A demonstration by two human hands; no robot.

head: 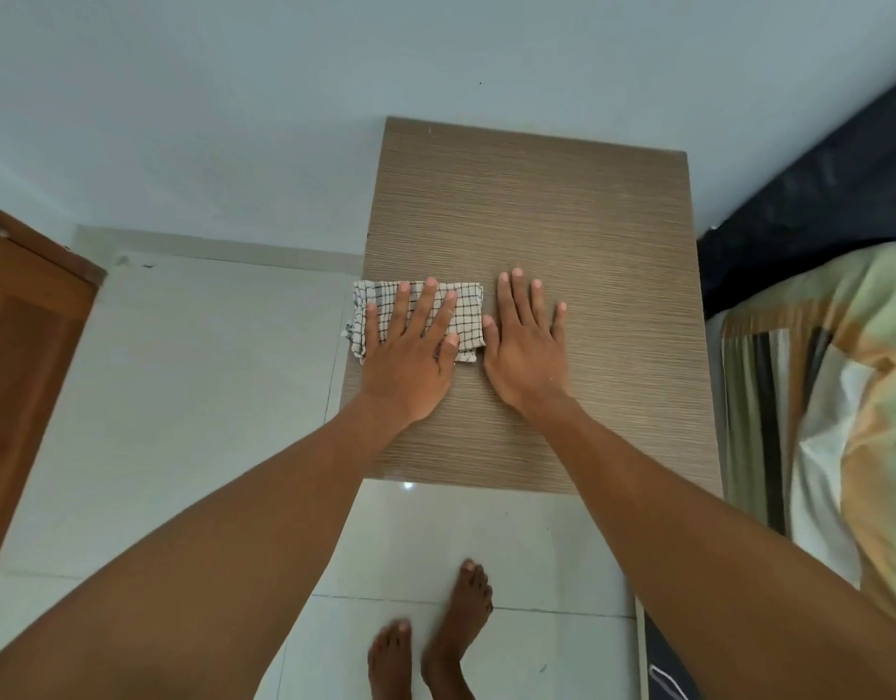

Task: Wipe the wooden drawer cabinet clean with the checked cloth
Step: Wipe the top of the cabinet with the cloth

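I look straight down on the top of the wooden drawer cabinet (587, 234), a light brown panel with fine grain. A folded white cloth with dark checks (468, 315) lies at the cabinet's left edge, slightly overhanging it. My left hand (410, 346) lies flat on the cloth, fingers spread, pressing it onto the wood. My right hand (526, 346) rests flat on the bare wood just right of the cloth, fingers apart, holding nothing. The drawers themselves are hidden below the top.
A pale wall (284, 93) stands behind the cabinet. A bed with a dark mattress and patterned bedding (829, 371) touches the cabinet's right side. A brown wooden door (26, 346) is at the left. White floor tiles (183, 396) and my bare feet (435, 644) are below.
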